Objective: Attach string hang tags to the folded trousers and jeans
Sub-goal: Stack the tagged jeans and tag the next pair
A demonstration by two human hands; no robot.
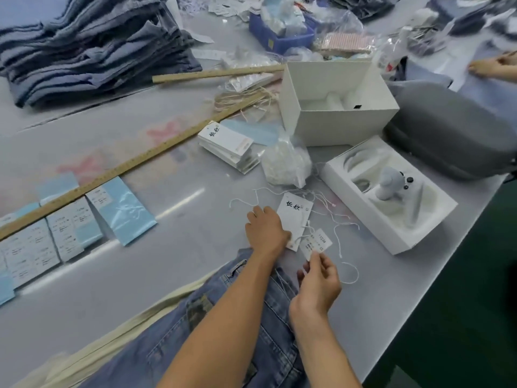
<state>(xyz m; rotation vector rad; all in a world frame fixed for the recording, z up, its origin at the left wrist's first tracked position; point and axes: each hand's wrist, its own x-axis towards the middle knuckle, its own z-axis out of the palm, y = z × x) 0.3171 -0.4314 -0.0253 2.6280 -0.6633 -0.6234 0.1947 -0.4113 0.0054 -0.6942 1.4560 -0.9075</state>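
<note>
Folded blue jeans point(212, 340) lie at the table's near edge under my forearms. My left hand point(265, 231) grips the lower end of a white hang tag point(296, 212) with black characters that lies on the table. My right hand point(319, 284) pinches the bottom corner of a small printed size tag point(316, 243), held just right of the white tag. Loose white strings point(338, 228) lie scattered around both tags. A stack of the same white hang tags point(228, 145) sits farther back.
Rows of blue-and-white labels point(70, 228) lie left beside a long wooden ruler point(126, 166). A jeans pile point(92, 49) stands back left. White boxes point(335, 105) point(391, 217), a grey case point(453, 130), a bag of strings point(288, 163) and a blue bin point(279, 37) crowd the right. Another person's hand point(492, 67) shows at far right.
</note>
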